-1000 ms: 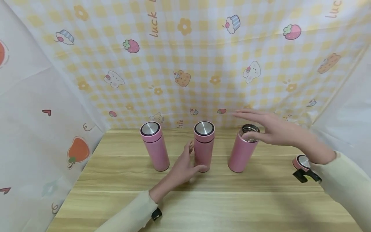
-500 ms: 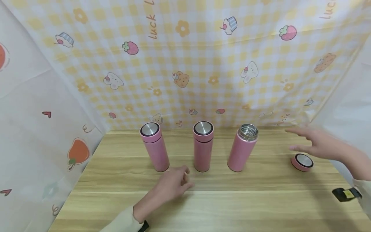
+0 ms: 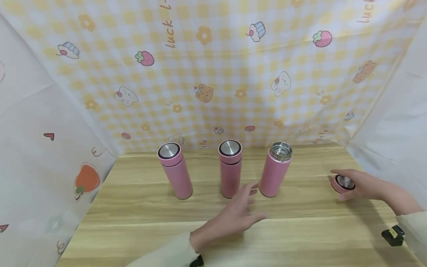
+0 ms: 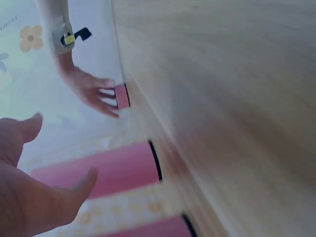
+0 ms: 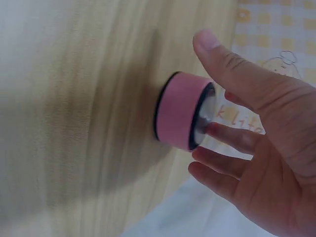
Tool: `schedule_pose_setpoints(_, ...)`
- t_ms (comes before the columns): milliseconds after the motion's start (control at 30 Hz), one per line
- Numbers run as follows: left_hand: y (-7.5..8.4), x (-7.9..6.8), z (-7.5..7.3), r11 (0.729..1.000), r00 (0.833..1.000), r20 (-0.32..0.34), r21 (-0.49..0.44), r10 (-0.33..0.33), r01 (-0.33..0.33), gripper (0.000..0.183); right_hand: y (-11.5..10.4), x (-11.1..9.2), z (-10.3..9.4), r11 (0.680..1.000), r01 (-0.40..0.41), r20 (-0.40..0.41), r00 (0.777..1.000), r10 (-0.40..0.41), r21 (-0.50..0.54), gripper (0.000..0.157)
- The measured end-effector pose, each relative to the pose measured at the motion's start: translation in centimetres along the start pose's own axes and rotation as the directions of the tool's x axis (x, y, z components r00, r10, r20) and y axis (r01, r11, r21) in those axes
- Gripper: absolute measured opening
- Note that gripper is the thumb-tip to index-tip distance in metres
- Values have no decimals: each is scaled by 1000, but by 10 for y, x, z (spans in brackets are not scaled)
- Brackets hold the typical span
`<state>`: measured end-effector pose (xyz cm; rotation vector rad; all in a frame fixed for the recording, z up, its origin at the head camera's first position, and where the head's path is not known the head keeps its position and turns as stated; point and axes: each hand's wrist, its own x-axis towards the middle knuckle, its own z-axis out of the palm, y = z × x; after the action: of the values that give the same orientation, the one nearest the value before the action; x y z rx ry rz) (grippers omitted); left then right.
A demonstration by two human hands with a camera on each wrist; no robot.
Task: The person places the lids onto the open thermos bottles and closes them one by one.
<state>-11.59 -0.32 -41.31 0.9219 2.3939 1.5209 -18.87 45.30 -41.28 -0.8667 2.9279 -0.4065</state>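
Note:
An uncapped pink thermos bottle [image 3: 274, 177] stands upright with its steel mouth showing. My left hand [image 3: 235, 213] is just in front of it, fingers spread and thumb apart, holding nothing. In the left wrist view that bottle's body [image 4: 118, 168] shows beyond the spread fingers. At the right, the pink lid [image 5: 177, 111] lies on the table with its steel top up. My right hand [image 3: 365, 185] is over and around the lid. In the right wrist view the thumb is apart from the lid, while the fingertips are right at its top edge.
Two capped pink thermos bottles, one at the left [image 3: 178, 178] and one in the middle [image 3: 230, 178], stand upright in line with the uncapped one. A yellow checked cloth [image 3: 186, 74] hangs behind the wooden table [image 3: 133, 207]. White cloth hangs at both sides.
My right hand has left the uncapped bottle's mouth and come down to the lid at the right. My left hand drew back from the middle bottle, then moved right toward the uncapped one.

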Motion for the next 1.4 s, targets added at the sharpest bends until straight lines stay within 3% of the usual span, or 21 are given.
schedule_pose_setpoints(133, 1, 19, 18, 1000, 994, -107, 3, -26, 26, 95, 0, 6, 0, 1000, -27, 60, 998, 27, 5, 92)
schedule_pose_setpoints(233, -1, 33, 25, 997, 976, -204, 12, -78, 82, 102, 1, 10, 0, 999, -32, 75, 997, 33, -15, 85)
schedule_pose_setpoints(333, -4, 49, 28, 992, 958, -257, -17, -127, 127, 106, 3, 12, 1, 998, -60, 91, 994, 63, -30, 75)
schedule_pose_setpoints(500, -8, 69, 34, 986, 951, -261, -76, -164, 149, 107, 6, 11, 4, 998, -49, 56, 997, 51, -47, 56)
schedule_pose_setpoints(733, -21, 84, 41, 992, 964, -249, -96, -98, 76, 104, -2, 20, -13, 995, 98, -42, 994, -98, -4, 52)
schedule_pose_setpoints(867, -26, 86, 40, 992, 964, -249, -107, -87, 62, 100, -26, 38, -44, 987, 144, -68, 988, -139, 71, 53)
schedule_pose_setpoints(967, -27, 88, 40, 993, 967, -243, -107, -79, 55, 96, -57, 53, -76, 990, 67, -18, 998, -65, 124, 58)
schedule_pose_setpoints(1100, -27, 89, 41, 995, 966, -248, -76, -76, 58, 86, -94, 67, -113, 996, 15, 2, 1000, -15, 85, 64)
schedule_pose_setpoints(1200, -29, 90, 40, 996, 963, -256, -41, -86, 78, 79, -114, 77, -132, 994, 98, -29, 995, -97, 39, 65)
schedule_pose_setpoints(1400, -30, 90, 38, 994, 959, -263, 1, -105, 109, 75, -157, 100, -152, 962, 267, -17, 964, -267, 63, 62)
